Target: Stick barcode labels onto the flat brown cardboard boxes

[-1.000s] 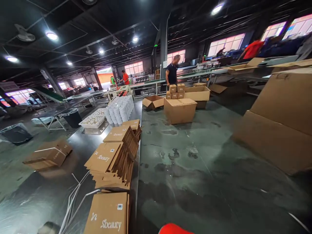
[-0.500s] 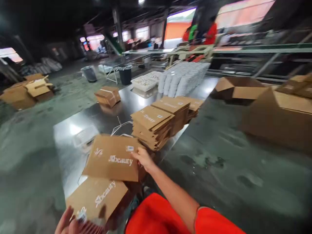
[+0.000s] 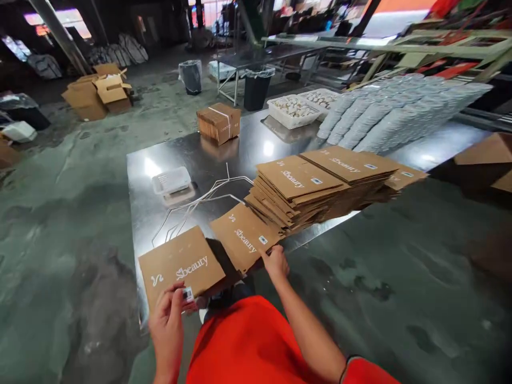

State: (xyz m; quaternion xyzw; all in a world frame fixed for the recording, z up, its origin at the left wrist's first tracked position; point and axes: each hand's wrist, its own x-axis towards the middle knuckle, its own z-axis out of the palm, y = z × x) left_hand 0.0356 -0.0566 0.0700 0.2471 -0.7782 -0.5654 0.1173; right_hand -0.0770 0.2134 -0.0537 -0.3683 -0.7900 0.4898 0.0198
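My left hand (image 3: pixel 166 309) pinches a small strip of barcode labels (image 3: pixel 188 294) over the near edge of a flattened carton (image 3: pixel 178 258) with white "beauty" print. My right hand (image 3: pixel 276 264) has its fingers at the near corner of another flattened carton (image 3: pixel 240 226), which bears a barcode label and lies against the pile. Behind it stand stacks of flattened cartons (image 3: pixel 300 176), labelled on top. Thin white bent wires or straps (image 3: pixel 200 200) lie on the metal table behind the cartons.
The metal table (image 3: pixel 248 152) holds a white plastic basket (image 3: pixel 172 180), a strapped carton bundle (image 3: pixel 219 124), white trays of small pieces (image 3: pixel 294 109) and rows of stacked grey-white items (image 3: pixel 392 112). Open boxes (image 3: pixel 486 154) stand at right, dark bins (image 3: pixel 256 88) beyond.
My right hand has moved the labelled carton from above the front one to beside the pile. My left hand has come up over the front carton with the labels. The view has turned left.
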